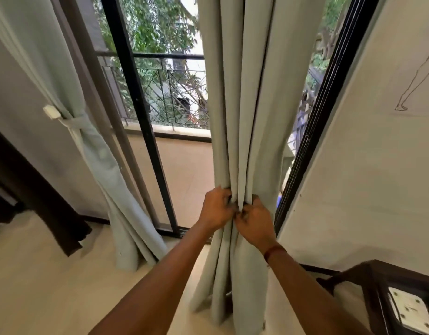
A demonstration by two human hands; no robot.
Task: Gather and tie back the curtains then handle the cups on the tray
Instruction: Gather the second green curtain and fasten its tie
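Both forearms are stretched forward toward the window. Folds of the hanging curtain (244, 105) are gripped by the left hand (217, 209) and right hand (254, 222), fingers curled tight, knuckles nearly touching. A second curtain (92, 146) is seen tied back at left. Pale floor (51, 286), glass door (141, 105) and balcony railing (174, 93) are noted.
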